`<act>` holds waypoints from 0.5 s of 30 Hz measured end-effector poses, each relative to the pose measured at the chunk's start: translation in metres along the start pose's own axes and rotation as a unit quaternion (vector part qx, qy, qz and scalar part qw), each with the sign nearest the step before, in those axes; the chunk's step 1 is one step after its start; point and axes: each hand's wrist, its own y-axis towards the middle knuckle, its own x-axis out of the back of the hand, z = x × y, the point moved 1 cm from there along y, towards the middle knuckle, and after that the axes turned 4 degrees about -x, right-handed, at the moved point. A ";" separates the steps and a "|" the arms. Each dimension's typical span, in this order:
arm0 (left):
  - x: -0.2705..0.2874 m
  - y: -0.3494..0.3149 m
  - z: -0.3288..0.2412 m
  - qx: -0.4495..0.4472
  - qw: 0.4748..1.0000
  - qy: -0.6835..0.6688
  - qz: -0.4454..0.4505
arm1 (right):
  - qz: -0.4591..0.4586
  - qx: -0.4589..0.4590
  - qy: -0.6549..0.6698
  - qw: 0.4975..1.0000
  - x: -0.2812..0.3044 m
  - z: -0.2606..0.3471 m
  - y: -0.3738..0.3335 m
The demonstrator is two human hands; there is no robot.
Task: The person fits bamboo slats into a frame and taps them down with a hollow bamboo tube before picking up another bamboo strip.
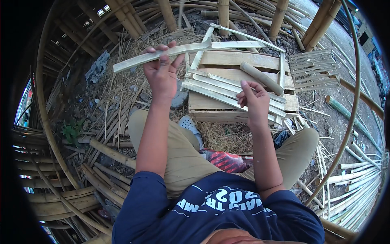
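Observation:
My left hand [162,75] is raised over the left side of a low wooden slatted table [235,59], its fingers closed around a pale split bamboo strip [132,63]. The strip slants up to the right, its far end overlapping a thin four-sided bamboo frame [282,65] that rests on the table. Over the table's right half, my right hand [256,101] has its fingers curled together; what they hold, if anything, is hidden. Just beneath it several bamboo slats [215,90] lie side by side. Behind that hand a short round bamboo piece [260,77] lies aslant.
A slatted bamboo panel [313,69] lies on the ground to the table's right. Bamboo poles [107,152] are stacked at the left, and cut lengths [349,195] fan out at the lower right. Upright posts [166,16] stand behind. Shavings [223,136] cover the ground between my knees.

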 end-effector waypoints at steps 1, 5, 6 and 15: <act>0.004 0.002 -0.005 0.000 1.000 0.004 -0.009 | -0.008 0.011 0.011 1.000 0.008 0.000 0.007; 0.007 0.000 -0.004 0.021 0.999 0.026 -0.023 | -0.082 0.006 -0.038 0.996 0.021 0.003 0.014; 0.006 -0.001 -0.003 0.021 0.999 0.028 -0.024 | -0.105 0.146 -0.187 0.966 0.021 0.006 0.013; -0.007 -0.006 0.007 0.106 0.991 0.083 0.024 | 0.049 0.337 -0.503 0.794 0.027 -0.007 0.022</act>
